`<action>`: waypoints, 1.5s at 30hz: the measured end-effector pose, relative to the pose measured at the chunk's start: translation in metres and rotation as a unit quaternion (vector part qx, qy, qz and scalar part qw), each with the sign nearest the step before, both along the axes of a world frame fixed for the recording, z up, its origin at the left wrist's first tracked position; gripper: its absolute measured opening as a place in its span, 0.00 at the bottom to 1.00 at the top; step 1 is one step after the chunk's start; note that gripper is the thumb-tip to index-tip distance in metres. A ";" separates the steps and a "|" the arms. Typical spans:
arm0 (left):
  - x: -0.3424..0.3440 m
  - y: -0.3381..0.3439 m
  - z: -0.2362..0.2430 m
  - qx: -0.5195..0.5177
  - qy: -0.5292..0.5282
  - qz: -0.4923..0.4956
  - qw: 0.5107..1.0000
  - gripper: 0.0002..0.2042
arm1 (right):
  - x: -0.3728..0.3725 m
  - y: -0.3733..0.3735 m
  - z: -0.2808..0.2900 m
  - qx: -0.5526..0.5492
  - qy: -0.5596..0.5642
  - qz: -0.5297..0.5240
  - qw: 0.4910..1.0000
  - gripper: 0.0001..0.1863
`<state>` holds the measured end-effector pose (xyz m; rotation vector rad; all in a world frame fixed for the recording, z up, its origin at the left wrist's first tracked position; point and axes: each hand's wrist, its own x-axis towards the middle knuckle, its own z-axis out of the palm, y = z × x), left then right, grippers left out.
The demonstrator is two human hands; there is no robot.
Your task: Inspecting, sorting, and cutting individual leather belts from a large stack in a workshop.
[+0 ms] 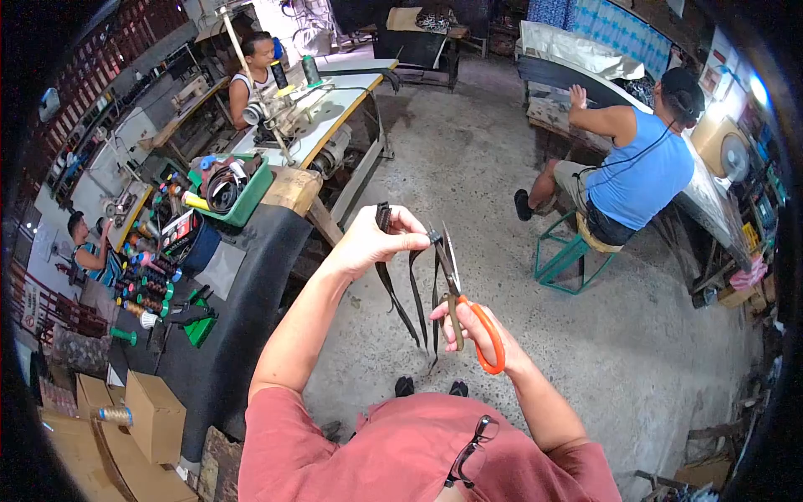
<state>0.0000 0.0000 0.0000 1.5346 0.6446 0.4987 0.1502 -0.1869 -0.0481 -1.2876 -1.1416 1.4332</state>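
Note:
My left hand (376,243), raised in the middle of the view, pinches several long black straps (400,305) that dangle below it. Beside its thumb, a short dark end of this material lies at the blades of a pair of scissors (449,255); whether the blades touch it I cannot tell. My right hand (473,326) is closed round the scissors' handles, one of which is orange, with the blades pointing upward just right of my left hand.
A black-covered bench (251,301) with thread spools, a green bin (238,209) and cardboard boxes (155,414) runs along my left. Two people sit at sewing tables on the left. A person in a blue top (636,167) sits on a green stool (560,255) at a right-hand bench.

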 end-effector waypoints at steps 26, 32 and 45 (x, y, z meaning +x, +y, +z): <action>0.017 -0.004 -0.025 -0.012 -0.017 -0.219 0.975 0.08 | 0.000 -0.027 -0.001 0.083 -0.147 -0.043 0.985 0.35; 0.026 -0.004 -0.027 0.063 -0.074 -0.249 0.964 0.08 | 0.000 -0.033 -0.002 0.080 -0.144 -0.066 0.984 0.34; 0.030 0.000 -0.034 0.070 -0.079 -0.272 0.956 0.08 | 0.003 -0.039 -0.007 0.059 -0.159 -0.079 0.982 0.31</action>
